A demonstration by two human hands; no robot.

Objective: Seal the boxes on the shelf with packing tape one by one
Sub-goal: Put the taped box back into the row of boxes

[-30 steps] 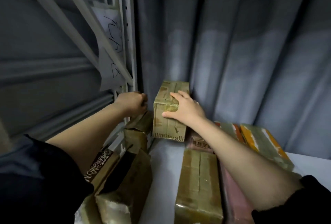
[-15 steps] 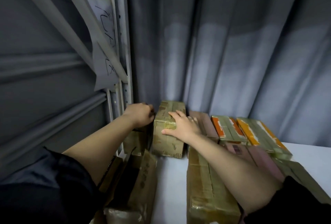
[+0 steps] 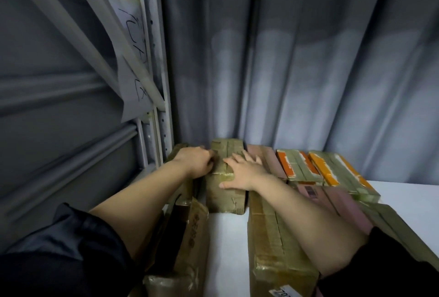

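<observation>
Nearest the person, a long taped carton (image 3: 273, 247) lay on the white shelf (image 3: 225, 244) under the right forearm, with an open brown box (image 3: 187, 232) leaning at the left. Farther in, the taped box (image 3: 225, 192) stood at the back corner, between both hands. The right hand (image 3: 244, 171) lay flat on its top, fingers spread and released. The left hand (image 3: 196, 161) was curled against its left side; whether it gripped anything could not be told. Orange-striped boxes (image 3: 299, 166) lay to the right, before a grey curtain (image 3: 297, 59).
</observation>
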